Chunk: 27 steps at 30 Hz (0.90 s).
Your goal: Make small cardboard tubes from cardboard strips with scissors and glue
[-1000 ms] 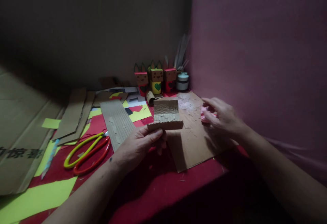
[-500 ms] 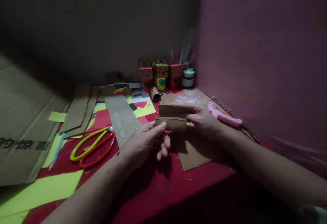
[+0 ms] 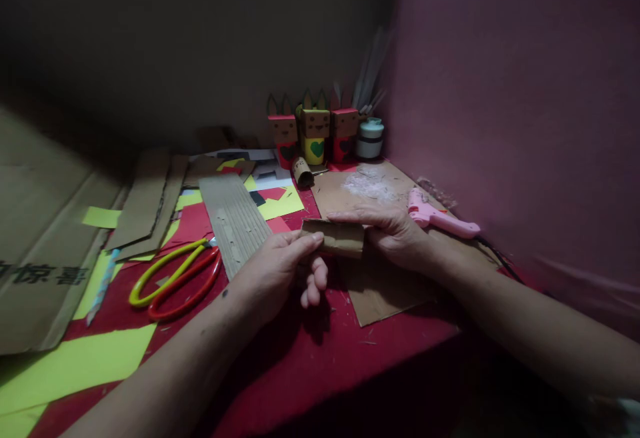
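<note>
A small folded piece of cardboard (image 3: 343, 241) is held up in front of me above the table. My left hand (image 3: 287, 265) pinches its left end with the thumb on the near face; the lower fingers curl loosely beneath. At the right end, my right hand (image 3: 395, 233) grips it, its fingers stretched along the far top edge. Part of the piece behind the near face is hidden. Below the right hand lies a flat cardboard sheet (image 3: 385, 295). A pink glue gun (image 3: 443, 219) rests right of that hand, and scissors (image 3: 175, 281) with yellow and red handles lie left of my left hand.
Three cardboard figures (image 3: 314, 138) stand at the back beside a pale blue jar (image 3: 370, 138). A small cardboard tube (image 3: 303, 173) lies before them. Cardboard strips (image 3: 235, 218), yellow paper (image 3: 85, 365) and a pencil (image 3: 103, 288) cover the left. A pink wall (image 3: 520, 125) bounds the right.
The cardboard's rear flap, which stood up behind a glue-like line on the near edge, has come down against the front part. My right fingers have straightened along its top. The view has shifted slightly.
</note>
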Available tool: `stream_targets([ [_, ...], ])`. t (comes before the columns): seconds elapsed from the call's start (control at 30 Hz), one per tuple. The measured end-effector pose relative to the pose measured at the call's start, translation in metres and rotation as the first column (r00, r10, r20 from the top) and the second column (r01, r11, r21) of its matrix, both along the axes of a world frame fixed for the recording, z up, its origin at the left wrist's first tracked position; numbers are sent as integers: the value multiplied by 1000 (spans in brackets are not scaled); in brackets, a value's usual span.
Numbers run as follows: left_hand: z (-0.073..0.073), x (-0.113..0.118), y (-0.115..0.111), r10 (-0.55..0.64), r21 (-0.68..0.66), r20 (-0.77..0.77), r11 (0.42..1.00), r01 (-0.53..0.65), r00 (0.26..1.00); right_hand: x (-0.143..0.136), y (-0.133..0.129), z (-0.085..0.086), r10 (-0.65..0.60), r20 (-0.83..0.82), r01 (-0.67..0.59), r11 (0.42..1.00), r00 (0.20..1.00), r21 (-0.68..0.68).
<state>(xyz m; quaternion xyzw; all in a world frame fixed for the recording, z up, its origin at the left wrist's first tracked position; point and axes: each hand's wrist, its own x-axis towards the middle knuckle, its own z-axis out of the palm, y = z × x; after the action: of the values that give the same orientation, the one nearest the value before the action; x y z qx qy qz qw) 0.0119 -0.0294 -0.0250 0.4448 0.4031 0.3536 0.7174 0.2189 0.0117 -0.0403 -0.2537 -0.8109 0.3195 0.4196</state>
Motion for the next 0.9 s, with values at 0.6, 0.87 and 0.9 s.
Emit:
stream_targets([
  [0.6, -1, 0, 0, -2, -3, 27, 1000, 2, 1000, -2, -1, 2, 52, -24, -51, 998, 998, 22],
  [0.87, -6, -3, 3, -33, 19, 118, 999, 31, 992, -3, 1, -5, 58, -45, -57, 998, 997, 12],
  [0.9, -6, -4, 3, -41, 18, 128, 999, 39, 991, -3, 0, -5, 53, -42, -53, 999, 998, 6],
])
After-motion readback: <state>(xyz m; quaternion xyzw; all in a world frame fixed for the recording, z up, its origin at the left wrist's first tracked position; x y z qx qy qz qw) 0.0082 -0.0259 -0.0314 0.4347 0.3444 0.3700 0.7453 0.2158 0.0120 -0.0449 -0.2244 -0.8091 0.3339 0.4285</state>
